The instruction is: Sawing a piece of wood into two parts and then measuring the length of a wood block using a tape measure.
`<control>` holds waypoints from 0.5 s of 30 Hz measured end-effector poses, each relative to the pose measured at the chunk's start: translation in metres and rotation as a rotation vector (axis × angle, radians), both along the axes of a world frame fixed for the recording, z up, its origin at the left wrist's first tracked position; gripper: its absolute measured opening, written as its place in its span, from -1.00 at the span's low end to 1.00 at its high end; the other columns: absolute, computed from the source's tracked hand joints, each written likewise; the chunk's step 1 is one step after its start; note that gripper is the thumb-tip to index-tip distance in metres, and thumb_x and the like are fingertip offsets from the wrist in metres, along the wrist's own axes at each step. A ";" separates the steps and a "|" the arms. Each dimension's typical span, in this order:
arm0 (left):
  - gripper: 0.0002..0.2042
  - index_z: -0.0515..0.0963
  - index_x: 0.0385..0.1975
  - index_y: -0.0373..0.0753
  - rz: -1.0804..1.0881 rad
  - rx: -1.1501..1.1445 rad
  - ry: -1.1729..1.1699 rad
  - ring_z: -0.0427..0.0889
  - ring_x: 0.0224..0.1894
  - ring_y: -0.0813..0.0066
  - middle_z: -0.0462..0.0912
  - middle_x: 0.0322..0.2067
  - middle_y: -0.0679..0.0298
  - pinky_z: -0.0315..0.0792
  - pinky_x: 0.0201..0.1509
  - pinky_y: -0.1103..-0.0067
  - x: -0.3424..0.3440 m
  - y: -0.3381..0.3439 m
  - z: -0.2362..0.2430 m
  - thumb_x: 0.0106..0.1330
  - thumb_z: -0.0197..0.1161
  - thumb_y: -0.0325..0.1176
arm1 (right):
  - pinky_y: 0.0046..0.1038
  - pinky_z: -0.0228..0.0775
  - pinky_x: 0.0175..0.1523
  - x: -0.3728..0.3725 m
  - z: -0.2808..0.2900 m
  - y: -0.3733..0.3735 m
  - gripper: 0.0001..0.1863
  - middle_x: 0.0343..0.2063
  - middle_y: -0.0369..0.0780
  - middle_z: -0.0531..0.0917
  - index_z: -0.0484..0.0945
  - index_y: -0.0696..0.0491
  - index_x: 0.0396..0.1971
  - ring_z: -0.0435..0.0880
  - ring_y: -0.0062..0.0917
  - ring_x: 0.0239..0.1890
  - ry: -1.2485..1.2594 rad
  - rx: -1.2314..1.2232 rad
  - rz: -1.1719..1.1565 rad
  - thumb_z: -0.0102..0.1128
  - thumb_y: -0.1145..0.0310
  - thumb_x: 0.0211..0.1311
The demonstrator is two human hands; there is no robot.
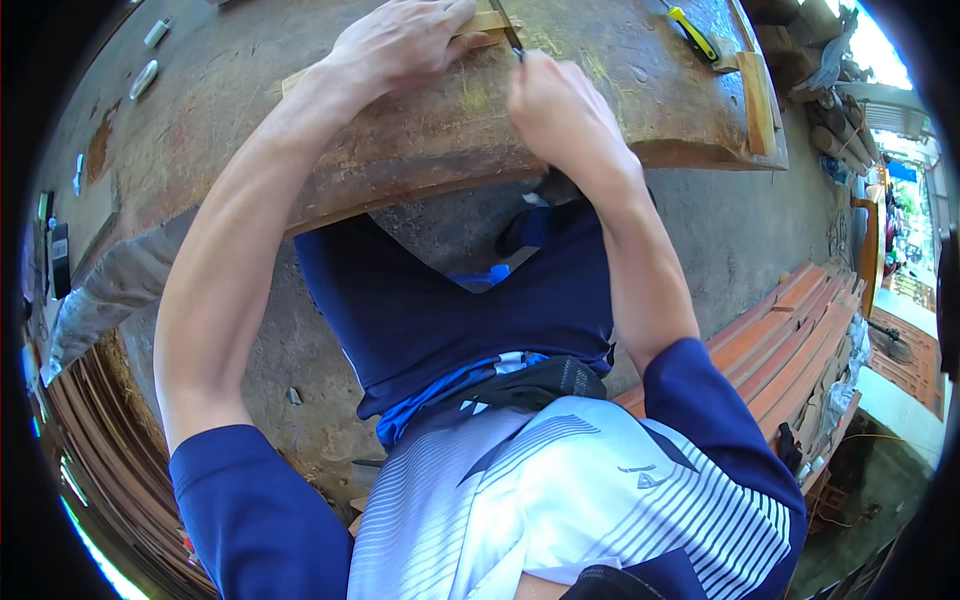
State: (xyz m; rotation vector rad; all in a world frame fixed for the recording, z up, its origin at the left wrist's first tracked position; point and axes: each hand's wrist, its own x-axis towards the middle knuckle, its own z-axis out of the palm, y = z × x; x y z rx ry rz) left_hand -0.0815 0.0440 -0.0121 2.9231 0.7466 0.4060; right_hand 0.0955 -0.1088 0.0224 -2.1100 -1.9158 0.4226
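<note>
At the top of the head view, my left hand [405,42] presses down on a narrow strip of pale wood [490,24] lying on the workbench [420,140]. Its fingers close around the strip, and part of the wood is hidden under the hand. My right hand [568,112] is a fist around the lower end of a slim, dark metal blade tool [507,24]. The blade crosses the strip near its right end. Its handle is hidden inside my fist, and its upper end runs out of the picture, so the exact kind does not show.
A tool with a yellow-and-black handle [693,35] lies on the bench's right side, near a wood block [757,105] at the edge. Small white objects [145,78] sit at left. Reddish planks [790,330] are stacked at right, brown boards [110,440] at lower left.
</note>
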 end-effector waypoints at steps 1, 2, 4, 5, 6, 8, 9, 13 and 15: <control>-0.67 0.51 -0.13 -0.23 0.043 0.019 0.009 0.63 0.09 0.05 0.68 -0.11 0.03 0.44 0.26 0.24 -0.002 -0.003 -0.001 0.58 0.08 -0.04 | 0.06 0.61 -0.05 -0.005 -0.005 0.014 -0.71 -0.37 0.24 0.71 0.56 0.27 -0.20 0.75 0.19 -0.25 -0.026 0.038 0.035 0.01 0.31 0.48; -0.62 0.48 -0.08 -0.25 0.085 0.027 0.015 0.62 0.10 -0.02 0.67 -0.07 0.01 0.45 0.26 0.21 -0.005 -0.010 -0.002 0.63 0.03 0.01 | 0.06 0.61 -0.05 -0.011 -0.009 0.003 -0.71 -0.35 0.24 0.71 0.55 0.29 -0.28 0.75 0.18 -0.24 -0.037 0.091 0.000 0.00 0.34 0.46; -0.63 0.48 -0.08 -0.26 0.106 0.018 0.044 0.62 0.11 -0.01 0.67 -0.06 0.02 0.45 0.27 0.22 -0.010 -0.018 0.002 0.62 0.04 -0.01 | 0.05 0.61 -0.06 -0.018 0.001 -0.057 -0.72 -0.37 0.24 0.71 0.55 0.28 -0.30 0.75 0.17 -0.24 -0.010 0.003 -0.029 0.00 0.35 0.45; -0.64 0.48 -0.08 -0.26 0.127 0.022 0.058 0.61 0.12 0.00 0.66 -0.06 0.03 0.44 0.28 0.24 -0.008 -0.015 0.007 0.62 0.06 -0.02 | 0.05 0.61 -0.06 -0.015 0.008 -0.070 -0.73 -0.38 0.25 0.70 0.55 0.28 -0.31 0.75 0.17 -0.25 0.003 -0.071 -0.059 0.00 0.36 0.44; -0.66 0.48 -0.08 -0.28 0.070 0.153 -0.026 0.62 0.09 0.00 0.66 -0.09 0.01 0.46 0.25 0.24 -0.008 -0.011 -0.002 0.63 0.04 -0.07 | 0.05 0.61 -0.06 -0.014 0.015 -0.065 -0.73 -0.38 0.25 0.70 0.55 0.28 -0.31 0.75 0.17 -0.25 0.008 -0.048 -0.049 0.00 0.36 0.44; -0.67 0.48 -0.06 -0.29 0.150 0.058 0.053 0.62 0.10 0.01 0.66 -0.08 -0.01 0.48 0.23 0.23 -0.003 0.011 -0.004 0.64 0.03 -0.10 | 0.06 0.62 -0.08 -0.011 0.020 -0.062 -0.74 -0.41 0.27 0.69 0.54 0.27 -0.33 0.75 0.17 -0.27 0.077 -0.049 0.033 0.01 0.37 0.44; -0.68 0.49 -0.04 -0.30 0.229 -0.047 0.134 0.63 0.11 0.01 0.65 -0.07 -0.03 0.49 0.22 0.23 -0.004 0.016 -0.007 0.64 0.02 -0.12 | 0.06 0.62 -0.08 -0.018 0.016 -0.060 -0.74 -0.41 0.27 0.69 0.54 0.27 -0.33 0.75 0.17 -0.27 0.077 -0.056 0.020 0.01 0.37 0.44; -0.71 0.48 -0.04 -0.32 0.231 -0.068 0.093 0.62 0.08 -0.05 0.66 -0.06 -0.10 0.50 0.19 0.21 -0.011 0.014 0.009 0.61 0.06 -0.17 | 0.08 0.61 -0.13 0.015 -0.025 -0.044 -0.71 -0.47 0.25 0.68 0.52 0.32 -0.32 0.73 0.20 -0.31 -0.180 0.100 0.283 0.04 0.35 0.46; -0.74 0.47 -0.08 -0.32 0.133 0.121 -0.081 0.61 0.03 -0.10 0.67 -0.14 -0.09 0.49 0.16 0.19 -0.024 0.019 -0.006 0.60 0.07 -0.20 | 0.09 0.61 -0.12 0.009 0.005 -0.046 -0.71 -0.48 0.23 0.68 0.52 0.28 -0.30 0.74 0.18 -0.32 0.120 -0.044 -0.035 0.03 0.32 0.49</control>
